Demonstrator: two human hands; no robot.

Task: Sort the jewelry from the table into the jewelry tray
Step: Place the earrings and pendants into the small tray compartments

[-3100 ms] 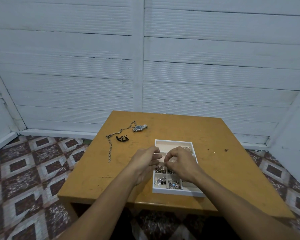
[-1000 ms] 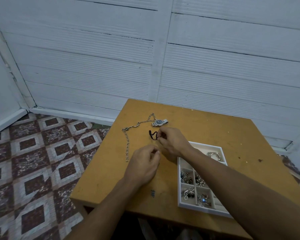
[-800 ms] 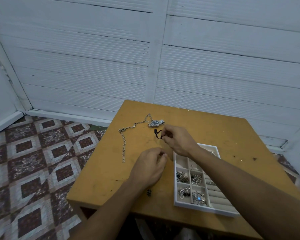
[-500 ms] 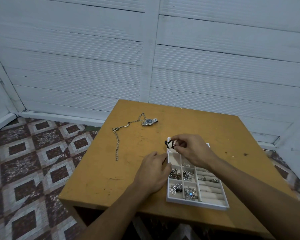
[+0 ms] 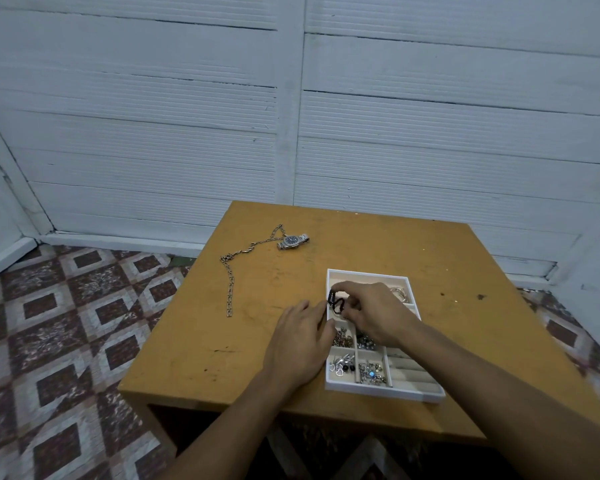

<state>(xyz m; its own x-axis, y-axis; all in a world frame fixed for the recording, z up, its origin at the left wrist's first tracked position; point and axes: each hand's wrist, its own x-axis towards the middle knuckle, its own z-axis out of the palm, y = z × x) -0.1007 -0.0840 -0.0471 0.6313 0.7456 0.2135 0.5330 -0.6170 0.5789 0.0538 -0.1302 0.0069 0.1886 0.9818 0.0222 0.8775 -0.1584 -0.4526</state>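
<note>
Black bracelet (image 5: 336,304), pinched by right hand (image 5: 374,315) over 11 o'clock corner of jewelry tray (image 5: 368,273), left hand (image 5: 300,346) flat: may slip outside rim

Tray (image 5: 368,274) near front of table (image 5: 447,271), chain (image 5: 230,289) left of it, watch (image 5: 292,241) behind

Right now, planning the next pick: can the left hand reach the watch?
Probably yes. The left hand holds nothing beside the tray, and only bare table lies between it and the watch. The right hand pinches a black bracelet.
</note>
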